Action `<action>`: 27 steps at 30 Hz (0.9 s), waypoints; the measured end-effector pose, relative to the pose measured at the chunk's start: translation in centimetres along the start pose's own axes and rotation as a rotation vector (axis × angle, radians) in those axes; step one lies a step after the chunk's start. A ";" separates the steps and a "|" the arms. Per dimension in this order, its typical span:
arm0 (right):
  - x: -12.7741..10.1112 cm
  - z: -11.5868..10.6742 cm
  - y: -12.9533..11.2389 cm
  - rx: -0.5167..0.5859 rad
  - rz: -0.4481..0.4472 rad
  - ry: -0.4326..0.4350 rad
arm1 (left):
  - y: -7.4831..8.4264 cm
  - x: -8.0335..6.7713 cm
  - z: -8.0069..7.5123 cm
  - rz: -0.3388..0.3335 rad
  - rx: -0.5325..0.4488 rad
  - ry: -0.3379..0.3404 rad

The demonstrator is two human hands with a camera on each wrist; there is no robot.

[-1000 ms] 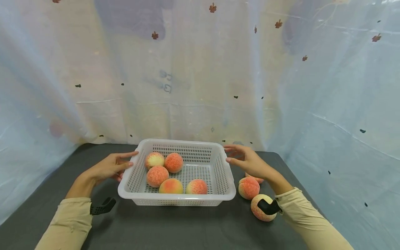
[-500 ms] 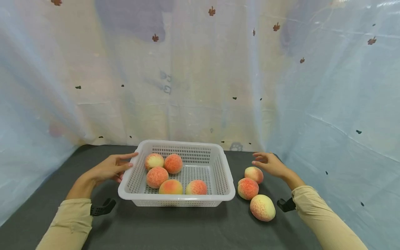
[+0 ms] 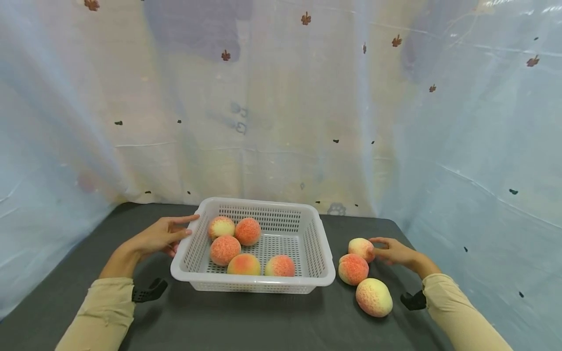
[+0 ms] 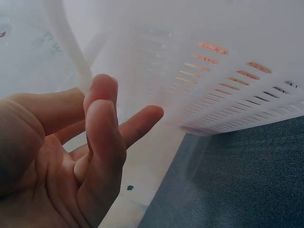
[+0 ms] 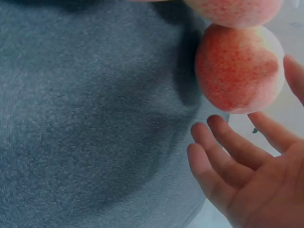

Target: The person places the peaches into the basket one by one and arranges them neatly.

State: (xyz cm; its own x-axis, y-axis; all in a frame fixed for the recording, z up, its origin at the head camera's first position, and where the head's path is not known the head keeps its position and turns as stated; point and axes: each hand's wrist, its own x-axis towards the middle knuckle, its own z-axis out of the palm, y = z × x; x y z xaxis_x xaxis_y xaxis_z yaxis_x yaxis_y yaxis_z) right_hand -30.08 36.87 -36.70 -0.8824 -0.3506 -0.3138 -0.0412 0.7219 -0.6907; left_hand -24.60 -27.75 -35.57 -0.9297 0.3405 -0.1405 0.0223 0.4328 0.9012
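My left hand (image 3: pixel 159 237) holds the left rim of a white slotted plastic basket (image 3: pixel 268 281). In the left wrist view, the left fingers (image 4: pixel 104 133) are bent at the basket rim (image 4: pixel 71 42). Several peaches lie in the basket, among them a red one (image 3: pixel 225 250) and a yellow-orange one (image 3: pixel 244 264). My right hand (image 3: pixel 395 253) is at the farthest of three peaches to the right of the basket. Its fingers (image 5: pixel 223 161) are spread, with the fingertips right by that peach (image 5: pixel 240 69); the thumb shows beside it.
A red peach (image 3: pixel 353 269) and a pale yellow one (image 3: pixel 374 297) lie nearer on the dark cloth-covered table (image 3: pixel 246 321), between the basket and my right forearm. A pale plastic curtain (image 3: pixel 281 122) hangs behind the table and along its sides.
My right hand left the basket's right side, moved right, and came down beside the farthest peach. My left hand stays at the left rim, and the basket has not moved on the table.
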 end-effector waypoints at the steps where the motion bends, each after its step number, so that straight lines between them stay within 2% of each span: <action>1: 0.1 0.1 0.1 0.008 -0.001 -0.005 | 0.1 -0.1 0.0 0.000 0.001 0.000; 4: 0.4 0.2 0.1 0.022 -0.015 -0.010 | 0.1 -0.1 0.0 -0.003 -0.003 0.000; 15: 2.0 0.6 -1.6 -0.041 -0.061 0.029 | 0.1 0.2 -0.1 0.004 -0.016 -0.009; 27: 2.7 0.7 -2.1 -0.058 -0.037 -0.030 | 0.1 -0.1 0.1 -0.004 -0.015 0.000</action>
State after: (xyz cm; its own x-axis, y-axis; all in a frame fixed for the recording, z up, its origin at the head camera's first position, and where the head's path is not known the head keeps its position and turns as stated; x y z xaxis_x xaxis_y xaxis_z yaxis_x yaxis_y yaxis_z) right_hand -32.07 33.96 -36.61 -0.8655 -0.3949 -0.3082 -0.1020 0.7412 -0.6635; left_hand -24.49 -27.68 -35.52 -0.9299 0.3384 -0.1442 0.0128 0.4215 0.9068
